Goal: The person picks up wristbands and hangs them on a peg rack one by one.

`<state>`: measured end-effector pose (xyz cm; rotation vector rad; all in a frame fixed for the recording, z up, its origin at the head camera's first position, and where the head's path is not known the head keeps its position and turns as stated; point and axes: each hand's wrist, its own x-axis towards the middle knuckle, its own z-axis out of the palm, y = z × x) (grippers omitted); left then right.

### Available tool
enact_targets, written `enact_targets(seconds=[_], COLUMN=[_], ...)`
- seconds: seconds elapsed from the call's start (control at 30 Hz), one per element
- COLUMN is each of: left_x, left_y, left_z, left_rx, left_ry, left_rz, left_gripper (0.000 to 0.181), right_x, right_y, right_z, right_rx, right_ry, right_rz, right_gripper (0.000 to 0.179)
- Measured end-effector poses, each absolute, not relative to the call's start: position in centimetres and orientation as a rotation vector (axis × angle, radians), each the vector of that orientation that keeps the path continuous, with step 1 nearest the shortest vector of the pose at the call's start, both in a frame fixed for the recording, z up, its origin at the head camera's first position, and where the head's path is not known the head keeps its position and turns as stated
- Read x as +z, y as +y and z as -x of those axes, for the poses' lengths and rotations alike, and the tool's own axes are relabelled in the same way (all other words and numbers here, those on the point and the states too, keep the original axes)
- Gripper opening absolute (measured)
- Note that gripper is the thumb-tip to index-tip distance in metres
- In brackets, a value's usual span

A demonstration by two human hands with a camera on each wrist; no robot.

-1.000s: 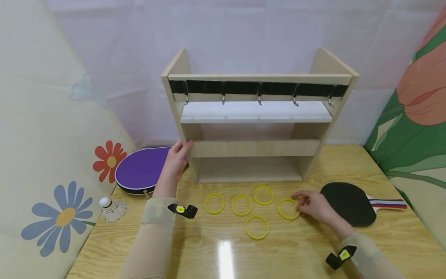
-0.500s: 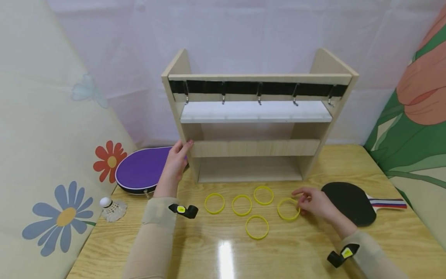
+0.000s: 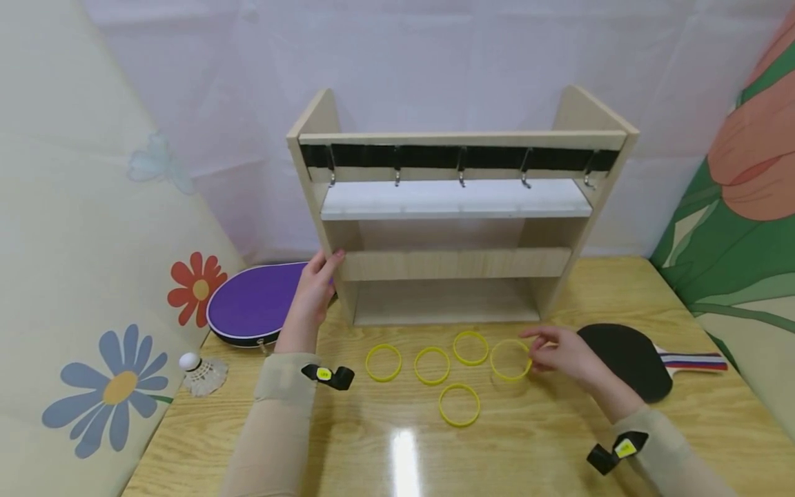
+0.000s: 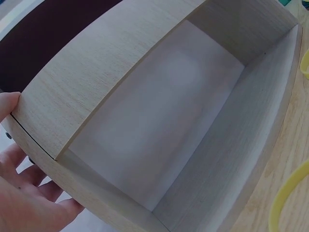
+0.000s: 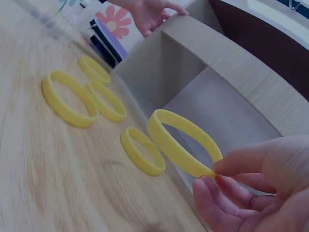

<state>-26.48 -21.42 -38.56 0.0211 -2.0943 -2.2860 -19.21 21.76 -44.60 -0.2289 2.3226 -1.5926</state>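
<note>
A yellow silicone wristband [image 5: 166, 144] is pinched at its edge between the thumb and fingers of my right hand [image 3: 560, 355]. It is raised off the table, tilted, in front of the shelf's right part. Several more yellow wristbands [image 3: 383, 380] lie flat on the wooden table to its left. My left hand [image 3: 312, 293] grips the left side panel of the small wooden shelf [image 3: 456, 264], thumb on the front edge and fingers around the outside, as the left wrist view shows. Metal hooks [image 3: 462, 182] hang bare in a row on the shelf's black upper strip.
Beyond my left forearm lies a purple paddle case [image 3: 251, 304], with a shuttlecock [image 3: 201, 378] nearer the table's left edge. A black table tennis paddle [image 3: 623, 362] rests to the right of my right hand. A pale cloth [image 3: 447, 62] hangs behind the shelf.
My right hand has lifted the rightmost wristband off the table and shifted slightly away from me. The left hand keeps its grip on the shelf.
</note>
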Motion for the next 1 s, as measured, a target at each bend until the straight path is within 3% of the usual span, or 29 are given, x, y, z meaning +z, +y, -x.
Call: enact_targets(seconds=[1.0], left_x=[-38.7], left_y=[-21.3], left_z=[26.6], left_rx=[-2.303], left_ry=[-2.059], left_rz=[-0.044], left_gripper=[0.056], right_x=[-41.9], right_y=[20.4], right_z=[19.1], right_rx=[-1.869], right_ry=[2.193], right_rz=[0.222], right_gripper=[0.043])
